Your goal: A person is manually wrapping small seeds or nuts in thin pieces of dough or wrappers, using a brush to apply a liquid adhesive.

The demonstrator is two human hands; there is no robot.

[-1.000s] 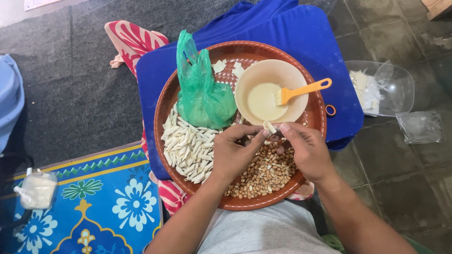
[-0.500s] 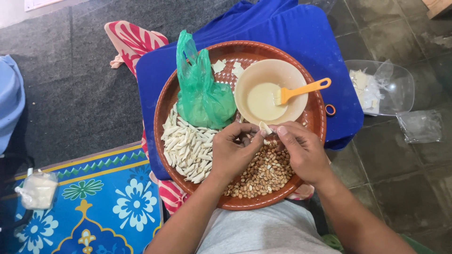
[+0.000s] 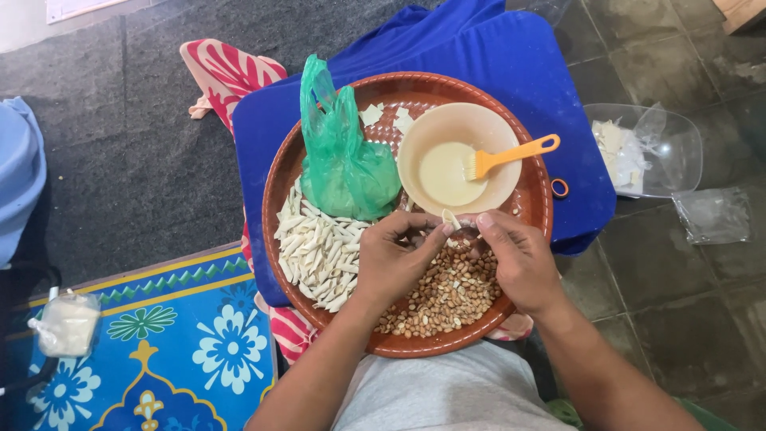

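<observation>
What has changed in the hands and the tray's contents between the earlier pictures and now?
Little: both hands, left hand and right hand, stay together over the peanuts, pinching a small pale wrapper; fingers shifted only slightly. Tray, bowl, brush, green bag unchanged.

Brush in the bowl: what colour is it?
Orange brush, clearest in the head view.

The green plastic bag and the beige bowl block the tray's far half; the peanut heap stays open.
</observation>
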